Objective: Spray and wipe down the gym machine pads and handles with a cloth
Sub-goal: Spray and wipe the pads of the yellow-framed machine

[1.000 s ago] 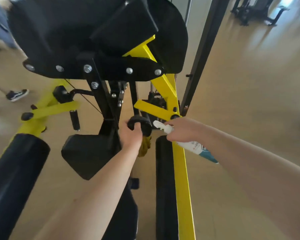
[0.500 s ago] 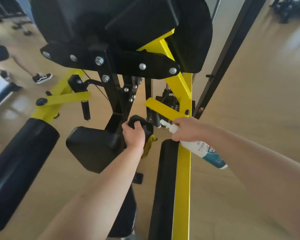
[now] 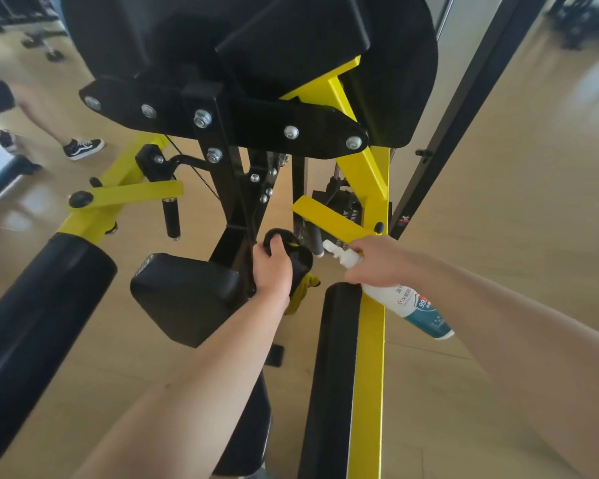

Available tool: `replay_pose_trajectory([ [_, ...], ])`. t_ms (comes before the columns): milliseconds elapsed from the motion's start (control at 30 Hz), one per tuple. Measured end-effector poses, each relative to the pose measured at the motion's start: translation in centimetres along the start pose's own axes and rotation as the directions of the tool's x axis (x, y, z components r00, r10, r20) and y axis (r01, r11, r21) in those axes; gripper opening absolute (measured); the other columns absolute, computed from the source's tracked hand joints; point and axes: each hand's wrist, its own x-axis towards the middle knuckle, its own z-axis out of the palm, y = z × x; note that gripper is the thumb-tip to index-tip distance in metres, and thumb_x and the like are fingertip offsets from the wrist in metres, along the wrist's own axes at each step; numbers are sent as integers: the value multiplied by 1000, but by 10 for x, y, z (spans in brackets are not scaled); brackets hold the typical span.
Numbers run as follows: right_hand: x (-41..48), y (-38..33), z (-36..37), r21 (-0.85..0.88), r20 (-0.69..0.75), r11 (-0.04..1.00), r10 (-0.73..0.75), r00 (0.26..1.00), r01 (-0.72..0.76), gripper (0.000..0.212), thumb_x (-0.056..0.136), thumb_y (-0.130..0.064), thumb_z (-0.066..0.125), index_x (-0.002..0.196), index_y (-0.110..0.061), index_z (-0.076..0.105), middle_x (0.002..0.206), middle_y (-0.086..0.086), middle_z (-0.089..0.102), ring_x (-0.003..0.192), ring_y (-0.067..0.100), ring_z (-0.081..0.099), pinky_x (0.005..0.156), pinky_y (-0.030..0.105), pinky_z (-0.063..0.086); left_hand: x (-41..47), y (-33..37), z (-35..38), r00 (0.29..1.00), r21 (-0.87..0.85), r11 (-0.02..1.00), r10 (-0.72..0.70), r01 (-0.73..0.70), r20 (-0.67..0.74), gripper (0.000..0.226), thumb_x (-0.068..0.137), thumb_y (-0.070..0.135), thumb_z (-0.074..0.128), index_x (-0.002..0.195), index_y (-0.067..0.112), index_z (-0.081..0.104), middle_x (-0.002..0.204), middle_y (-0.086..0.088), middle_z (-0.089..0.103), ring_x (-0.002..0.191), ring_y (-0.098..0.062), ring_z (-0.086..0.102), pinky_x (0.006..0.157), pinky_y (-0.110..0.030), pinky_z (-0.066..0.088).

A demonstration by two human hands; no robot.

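Glossy floor (image 3: 498, 236), rounded black handle (image 3: 300, 262) (matte)

The left hand (image 3: 274, 271), which a moment ago sat just under the black handle (image 3: 291, 252), has now closed round it, thumb over the top, yellow cloth (image 3: 303, 288) bunched below, and more of a passer-by's leg (image 3: 38, 112) shows.

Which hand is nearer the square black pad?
Left. The left hand grips the black handle right beside the square black pad; the right hand, holding the spray bottle, is farther right by the yellow frame.
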Motion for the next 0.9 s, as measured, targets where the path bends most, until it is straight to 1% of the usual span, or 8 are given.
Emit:
replay_pose_trajectory([
  [200, 1, 2, 0, 22, 17, 1000, 3, 1000, -3, 28, 88, -37, 72, 112, -32, 59, 99, -3, 60, 86, 15, 62, 68, 26, 50, 3, -3, 2, 1000, -8, 1000, -3, 3, 2, 48, 107, 45, 39, 152, 28, 39, 150, -5, 49, 140, -32, 46, 117, -54, 38],
  [400, 3, 2, -8, 50, 65, 998, 20, 998, -23, 33, 88, -36, 72, 118, -31, 57, 100, -1, 60, 86, 16, 63, 68, 25, 52, 6, -2, 7, 997, 33, 999, -43, 41, 58, 54, 108, 49, 32, 159, 33, 28, 158, -5, 41, 143, -35, 41, 119, -56, 34],
  [533, 7, -1, -12, 55, 58, 998, 19, 998, -22, 27, 87, -35, 72, 110, -31, 58, 99, 0, 61, 86, 16, 63, 68, 25, 52, 11, -2, 15, 994, 46, 998, -42, 38, 104, 51, 109, 47, 31, 158, 34, 29, 155, -4, 43, 141, -34, 44, 118, -54, 36],
  [633, 13, -7, -18, 155, -22, 988, 18, 1000, -14, 37, 91, -38, 68, 124, -38, 50, 99, -3, 59, 85, 14, 62, 65, 24, 51, 13, 1, 24, 988, 21, 998, -58, 56, 143, 44, 104, 48, 34, 148, 42, 40, 137, 1, 54, 129, -31, 53, 113, -55, 42],
  [700, 20, -11, -22, 174, -46, 984, 44, 998, -36, 56, 93, -41, 66, 144, -42, 43, 98, -7, 56, 84, 12, 60, 61, 23, 46, 19, -2, 31, 976, -38, 996, -73, 83, 206, 40, 97, 36, 40, 135, 43, 50, 131, 0, 59, 121, -30, 58, 108, -57, 47],
  [767, 27, -13, -22, 140, -25, 988, 74, 997, -70, 65, 92, -42, 65, 152, -38, 39, 97, -5, 56, 85, 13, 61, 61, 24, 48, 24, -4, 37, 950, -170, 976, -80, 136, 300, 58, 91, 10, 40, 139, 39, 54, 133, -6, 64, 119, -34, 63, 100, -57, 54],
  [833, 33, -16, -22, 59, 6, 993, 107, 994, -107, 59, 91, -43, 65, 145, -29, 47, 95, 1, 59, 85, 16, 64, 66, 27, 54, 25, -3, 43, 943, -286, 945, -61, 160, 328, 67, 93, -8, 34, 142, 32, 56, 128, -6, 69, 114, -33, 68, 87, -48, 61],
  [900, 36, -19, -24, 2, 22, 991, 130, 991, -130, 52, 90, -43, 64, 136, -20, 53, 94, 5, 61, 82, 18, 65, 69, 29, 54, 29, 0, 51, 941, -304, 946, -7, 116, 338, 65, 98, -13, 41, 144, 32, 52, 123, -2, 71, 110, -26, 71, 78, -38, 62],
])
